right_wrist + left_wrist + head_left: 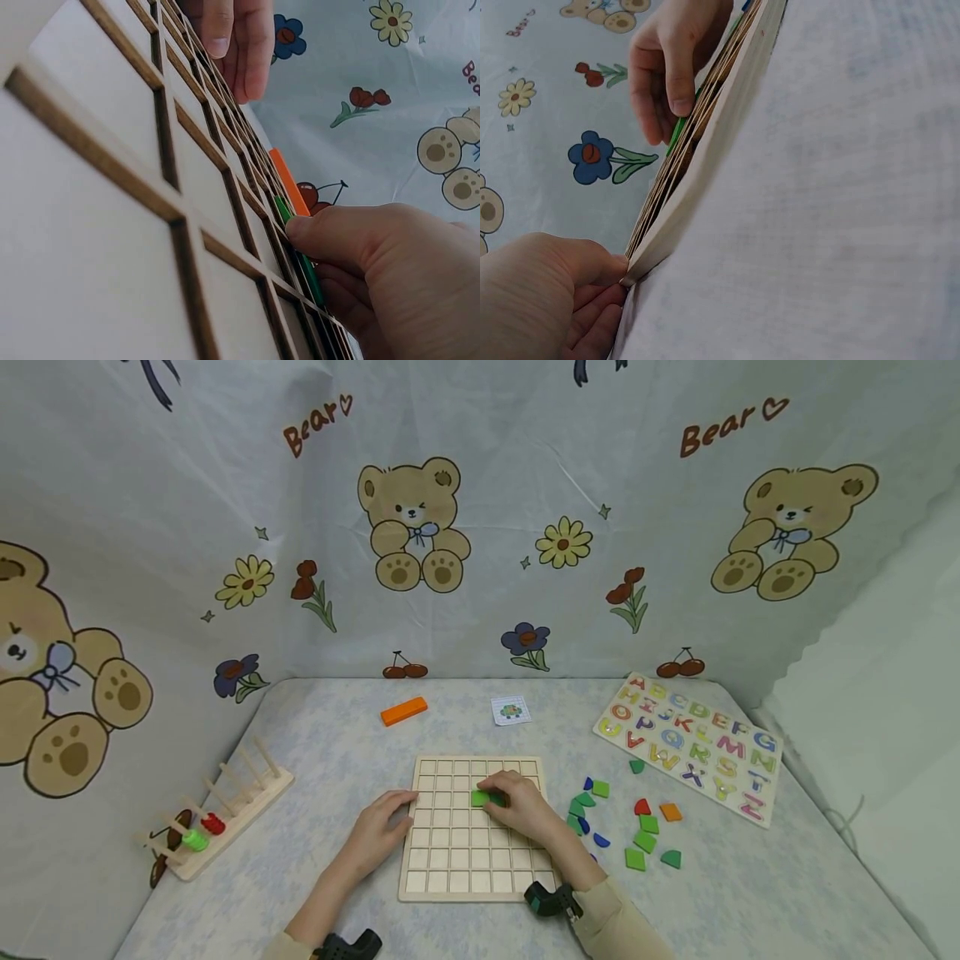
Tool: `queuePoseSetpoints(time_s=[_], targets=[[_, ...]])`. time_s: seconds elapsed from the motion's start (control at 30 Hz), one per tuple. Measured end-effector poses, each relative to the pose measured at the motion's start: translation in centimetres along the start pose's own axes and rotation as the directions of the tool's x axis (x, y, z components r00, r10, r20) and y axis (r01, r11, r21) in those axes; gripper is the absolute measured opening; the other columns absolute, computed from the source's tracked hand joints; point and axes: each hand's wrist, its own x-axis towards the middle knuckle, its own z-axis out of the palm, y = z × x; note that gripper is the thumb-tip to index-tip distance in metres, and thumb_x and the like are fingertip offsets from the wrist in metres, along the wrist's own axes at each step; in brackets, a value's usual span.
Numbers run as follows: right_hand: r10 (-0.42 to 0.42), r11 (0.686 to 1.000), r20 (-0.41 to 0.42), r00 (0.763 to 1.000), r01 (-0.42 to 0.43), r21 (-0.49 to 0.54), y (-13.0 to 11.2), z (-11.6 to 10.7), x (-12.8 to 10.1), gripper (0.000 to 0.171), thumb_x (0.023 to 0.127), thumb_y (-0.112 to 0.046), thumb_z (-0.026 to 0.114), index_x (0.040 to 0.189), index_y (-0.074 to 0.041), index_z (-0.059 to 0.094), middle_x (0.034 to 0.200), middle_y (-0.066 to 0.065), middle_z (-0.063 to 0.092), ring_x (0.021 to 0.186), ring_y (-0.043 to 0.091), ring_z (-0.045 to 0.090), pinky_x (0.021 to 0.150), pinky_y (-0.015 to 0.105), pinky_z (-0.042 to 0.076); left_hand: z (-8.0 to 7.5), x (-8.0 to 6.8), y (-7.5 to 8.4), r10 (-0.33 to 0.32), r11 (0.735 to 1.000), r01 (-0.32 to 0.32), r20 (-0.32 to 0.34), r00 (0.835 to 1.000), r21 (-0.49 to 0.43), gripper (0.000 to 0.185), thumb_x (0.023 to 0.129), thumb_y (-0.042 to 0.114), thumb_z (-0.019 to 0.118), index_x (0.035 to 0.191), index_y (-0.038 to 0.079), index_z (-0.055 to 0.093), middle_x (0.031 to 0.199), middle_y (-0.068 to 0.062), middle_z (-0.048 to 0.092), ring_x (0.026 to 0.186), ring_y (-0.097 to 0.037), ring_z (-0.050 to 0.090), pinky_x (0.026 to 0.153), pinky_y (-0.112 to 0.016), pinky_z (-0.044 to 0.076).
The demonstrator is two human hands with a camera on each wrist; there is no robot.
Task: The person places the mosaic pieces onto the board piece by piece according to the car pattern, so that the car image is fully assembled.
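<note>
The right hand covered most of a dark green piece on the gridded board, so that piece's outline was hard to make out. Its wrist was bent over the board's right side, the forearm slanting in from the lower right, and thumb and fingers were curled narrowly round the dark green piece. A light green square lay on the grid just beside the fingertips.

The left hand reached up from the lower left, fingers loosely bent and gripping nothing between them — the fingertips rested against the board's left edge. In the left wrist view the board showed nearly edge-on, its cells squeezed into thin lines. Both sleeves were cut off by the lower border, and so was part of the black device at the left wrist.

To the right of the board, loose pieces in green, blue, red and orange were scattered over the desk; one blue bit was mostly hidden behind the right forearm. Farther out lay an alphabet board, a printed card — its picture too small to read — an orange block and a pegged rack with red and green beads.
</note>
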Motion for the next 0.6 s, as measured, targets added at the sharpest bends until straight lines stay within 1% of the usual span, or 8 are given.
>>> queuePoseSetpoints(time_s=[0.3,0.37,0.4,0.43,0.47,0.5,0.57,0.6], targets=[[-0.027,1.0,-0.019,0.999,0.027,-0.012,0.0,0.4,0.2,0.032,0.083,-0.01,0.073,0.114,-0.005,0.067,0.111,0.006,0.063,0.103,0.021,0.057,0.084,0.037,0.049,0.1,-0.1,-0.1,-0.007,1.0,0.007,-0.009,1.0,-0.003,0.04,0.089,0.007,0.065,0.128,0.007,0.058,0.129,-0.002,0.055,0.121,-0.019,0.05,0.098,-0.04,0.041],[-0.005,0.999,-0.014,1.0,0.005,0.035,-0.1,0.4,0.2,0.032,0.084,-0.011,0.072,0.115,-0.005,0.066,0.112,0.005,0.063,0.103,0.021,0.057,0.085,0.035,0.05,0.1,-0.2,-0.1,-0.006,1.0,0.006,-0.009,1.0,-0.009,0.04,0.089,0.007,0.065,0.128,0.007,0.058,0.129,-0.002,0.055,0.12,-0.02,0.05,0.098,-0.041,0.042],[0.011,0.997,-0.01,1.0,-0.011,0.078,-0.2,0.4,0.2,0.032,0.085,-0.012,0.071,0.116,-0.004,0.066,0.112,0.005,0.063,0.103,0.021,0.058,0.085,0.034,0.05,0.1,-0.2,-0.1,-0.006,1.0,0.006,-0.007,1.0,-0.011,0.04,0.089,0.008,0.065,0.128,0.007,0.058,0.129,-0.003,0.055,0.121,-0.02,0.05,0.098,-0.042,0.042],[0.035,0.988,-0.004,0.999,-0.034,0.149,-0.3,0.3,0.3,0.033,0.086,-0.011,0.071,0.117,-0.003,0.065,0.113,0.006,0.063,0.103,0.022,0.058,0.085,0.033,0.05,0.1,-0.2,-0.1,0.005,1.0,-0.005,-0.011,1.0,-0.009,0.04,0.089,0.007,0.065,0.128,0.006,0.058,0.128,-0.003,0.055,0.12,-0.022,0.05,0.097,-0.043,0.042],[0.062,0.972,0.003,0.998,-0.061,0.227,-0.4,0.1,0.3,0.034,0.087,-0.012,0.07,0.118,-0.002,0.064,0.114,0.007,0.063,0.103,0.023,0.059,0.085,0.032,0.05,0.1,-0.2,-0.1,0.009,1.0,-0.009,-0.01,1.0,-0.007,0.039,0.089,0.008,0.065,0.128,0.006,0.058,0.128,-0.004,0.055,0.12,-0.022,0.05,0.097,-0.043,0.042],[0.086,0.947,0.009,0.996,-0.085,0.31,-0.4,0.0,0.3,0.035,0.087,-0.011,0.069,0.12,-0.001,0.063,0.115,0.009,0.062,0.103,0.025,0.059,0.085,0.031,0.051,0.1,-0.2,-0.1,0.016,1.0,-0.016,-0.012,1.0,-0.002,0.039,0.09,0.008,0.065,0.128,0.006,0.058,0.128,-0.004,0.055,0.12,-0.023,0.05,0.097,-0.044,0.042],[0.124,0.866,0.025,0.992,-0.121,0.484,-0.7,-0.5,0.5,0.037,0.089,-0.01,0.067,0.122,0.003,0.06,0.118,0.015,0.061,0.106,0.033,0.058,0.085,0.03,0.051,0.1,-0.2,-0.1,0.035,0.999,-0.035,-0.016,0.999,0.014,0.04,0.089,0.008,0.065,0.128,0.005,0.058,0.128,-0.005,0.055,0.119,-0.024,0.051,0.095,-0.045,0.043],[0.137,0.824,0.034,0.99,-0.133,0.55,-0.9,-0.9,0.5,0.038,0.089,-0.01,0.066,0.123,0.005,0.058,0.12,0.017,0.06,0.108,0.037,0.056,0.086,0.03,0.051,0.2,-0.2,-0.2,0.044,0.999,-0.044,-0.019,0.999,0.021,0.04,0.089,0.007,0.065,0.128,0.004,0.058,0.128,-0.006,0.055,0.119,-0.024,0.051,0.095,-0.045,0.043]])
